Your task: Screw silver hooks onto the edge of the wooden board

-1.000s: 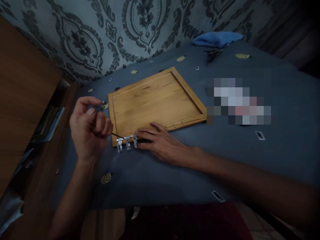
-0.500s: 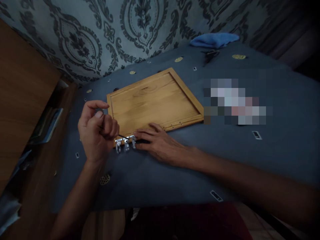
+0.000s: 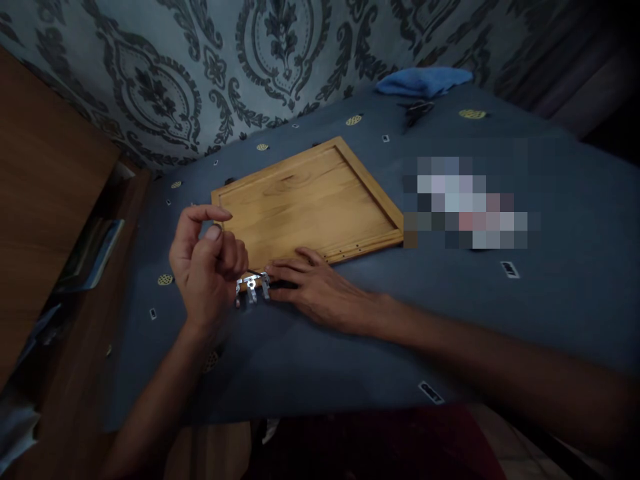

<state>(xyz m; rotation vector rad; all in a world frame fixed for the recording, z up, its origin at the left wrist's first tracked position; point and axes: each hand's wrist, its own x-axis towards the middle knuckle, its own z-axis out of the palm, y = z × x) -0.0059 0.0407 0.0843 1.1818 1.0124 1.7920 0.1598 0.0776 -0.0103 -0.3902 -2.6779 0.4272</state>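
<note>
A framed wooden panel (image 3: 310,203) lies flat on a blue cloth. At its near left corner sits a small metal rack of hooks (image 3: 253,287). My right hand (image 3: 315,287) rests flat on the cloth and the panel's near edge, fingertips against the right end of the hook rack. My left hand (image 3: 207,267) hovers just left of the rack, its fingers curled around a thin dark tool (image 3: 250,273) whose tip points at the rack; the forefinger is raised and bent.
The blue patterned cloth (image 3: 350,347) covers the surface up to a patterned wall. A blue rag (image 3: 425,80) and a dark object (image 3: 415,110) lie at the far edge. A wooden cabinet (image 3: 45,207) stands at left. A blurred patch sits right of the panel.
My left hand has moved right and down toward the hook rack, now partly covering its left end. My right hand has stayed in place on the rack.
</note>
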